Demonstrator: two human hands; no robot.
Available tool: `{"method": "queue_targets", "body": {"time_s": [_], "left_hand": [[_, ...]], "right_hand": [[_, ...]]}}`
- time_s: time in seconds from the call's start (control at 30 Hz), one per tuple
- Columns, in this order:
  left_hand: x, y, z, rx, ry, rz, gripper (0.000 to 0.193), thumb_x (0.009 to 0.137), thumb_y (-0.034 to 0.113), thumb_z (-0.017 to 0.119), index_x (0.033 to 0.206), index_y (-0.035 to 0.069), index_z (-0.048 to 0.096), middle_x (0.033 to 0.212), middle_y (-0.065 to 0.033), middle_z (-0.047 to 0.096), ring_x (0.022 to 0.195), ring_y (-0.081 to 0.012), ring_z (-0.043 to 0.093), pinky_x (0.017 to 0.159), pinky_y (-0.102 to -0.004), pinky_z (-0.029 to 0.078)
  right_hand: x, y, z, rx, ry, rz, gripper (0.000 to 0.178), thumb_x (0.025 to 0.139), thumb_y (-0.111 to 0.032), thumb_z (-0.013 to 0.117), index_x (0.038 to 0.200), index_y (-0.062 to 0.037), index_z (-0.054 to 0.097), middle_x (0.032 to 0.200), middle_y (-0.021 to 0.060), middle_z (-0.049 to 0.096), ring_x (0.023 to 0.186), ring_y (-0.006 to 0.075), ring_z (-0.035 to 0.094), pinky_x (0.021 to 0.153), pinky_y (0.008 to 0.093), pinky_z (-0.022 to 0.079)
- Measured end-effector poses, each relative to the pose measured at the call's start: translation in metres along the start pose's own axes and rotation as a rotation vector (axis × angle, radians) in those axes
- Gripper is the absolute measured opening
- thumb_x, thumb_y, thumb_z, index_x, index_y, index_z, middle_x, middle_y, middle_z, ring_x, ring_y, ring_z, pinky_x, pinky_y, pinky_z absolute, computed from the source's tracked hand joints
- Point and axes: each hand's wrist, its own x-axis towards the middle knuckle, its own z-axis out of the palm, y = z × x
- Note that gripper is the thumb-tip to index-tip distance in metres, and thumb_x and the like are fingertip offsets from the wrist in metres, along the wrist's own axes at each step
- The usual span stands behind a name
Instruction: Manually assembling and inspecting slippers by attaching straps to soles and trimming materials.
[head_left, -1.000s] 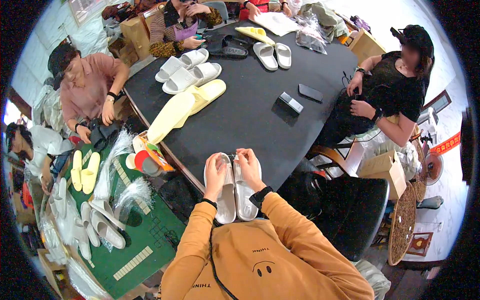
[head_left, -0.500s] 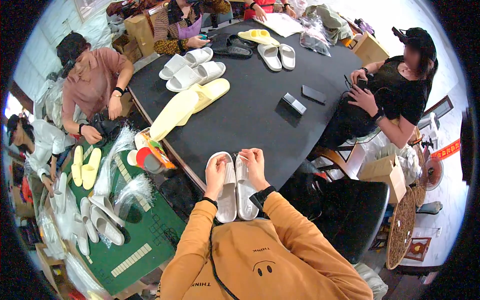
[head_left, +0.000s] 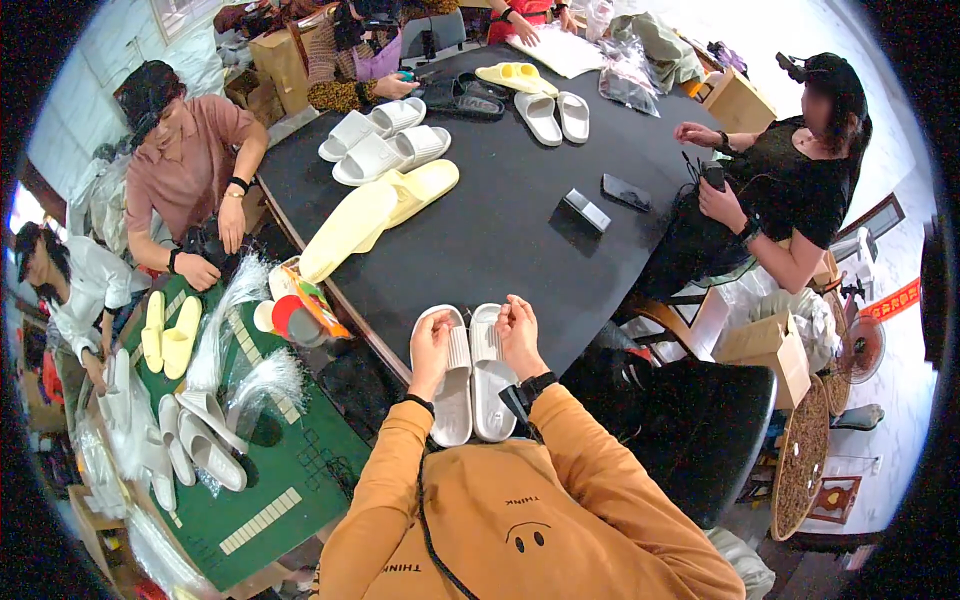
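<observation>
A pair of white slide slippers stands side by side at the near edge of the black table, the left slipper (head_left: 454, 405) and the right slipper (head_left: 492, 400) both with ribbed straps. My left hand (head_left: 431, 348) is at the strap of the left slipper, fingers curled and pressed together; what they pinch, if anything, is too small to make out. Beside the right slipper's strap is my right hand (head_left: 519, 337), raised a little, its fingertips bent together. Whatever it pinches cannot be made out either.
Ahead on the black table (head_left: 440, 265) lie large yellow slippers (head_left: 350, 228), more white slippers (head_left: 388, 157), a white box (head_left: 587, 210) and a dark phone (head_left: 627, 191). At left, a green table (head_left: 275, 455) bears slippers and clear plastic strands. Several people sit around; a black chair (head_left: 700, 430) stands at right.
My right hand has shifted slightly right, away from the left one, uncovering more of the right slipper's strap. My left hand barely moved. The person at right has parted their hands.
</observation>
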Motion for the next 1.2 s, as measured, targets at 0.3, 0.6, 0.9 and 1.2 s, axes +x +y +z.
{"method": "queue_targets", "body": {"time_s": [0.3,0.6,0.9,1.2], "left_hand": [[-0.003,0.017,0.004,0.127,0.073,0.091,0.019,0.090,0.000,0.054,0.107,0.000,0.061,0.107,-0.0075,0.059,0.097,-0.0166,0.060,0.085,-0.0284,0.050],[0.001,0.005,0.002,-0.323,0.089,-0.186,0.018,0.094,0.011,0.055,0.110,0.003,0.059,0.094,-0.0041,0.061,0.084,-0.0125,0.061,0.079,-0.0267,0.051],[-0.004,0.015,0.000,-0.153,-0.039,-0.117,0.020,0.093,0.000,0.047,0.109,0.001,0.059,0.087,-0.0051,0.060,0.071,-0.0103,0.057,0.065,-0.0227,0.049],[-0.022,0.022,0.003,0.226,-0.119,0.195,0.027,0.089,-0.004,0.043,0.110,0.001,0.059,0.110,-0.0116,0.057,0.091,-0.0206,0.060,0.076,-0.0290,0.051]], "right_hand": [[0.004,-0.004,-0.005,-0.069,-0.111,0.046,0.021,0.095,-0.007,0.047,0.115,-0.0019,0.053,0.079,0.0029,0.056,0.054,0.0065,0.042,0.046,0.0183,0.034],[0.000,-0.012,-0.004,-0.154,-0.263,0.100,0.020,0.095,-0.011,0.051,0.113,-0.0034,0.055,0.078,0.0024,0.056,0.051,0.0049,0.038,0.045,0.0182,0.029],[-0.002,-0.009,-0.003,-0.145,-0.277,0.104,0.016,0.094,-0.007,0.048,0.110,-0.0047,0.052,0.081,0.0041,0.058,0.052,0.0055,0.040,0.045,0.0190,0.031],[-0.003,-0.006,-0.001,-0.315,-0.305,0.039,0.017,0.092,-0.004,0.047,0.106,-0.0056,0.056,0.083,0.0020,0.059,0.055,0.0048,0.040,0.047,0.0194,0.031]]}}
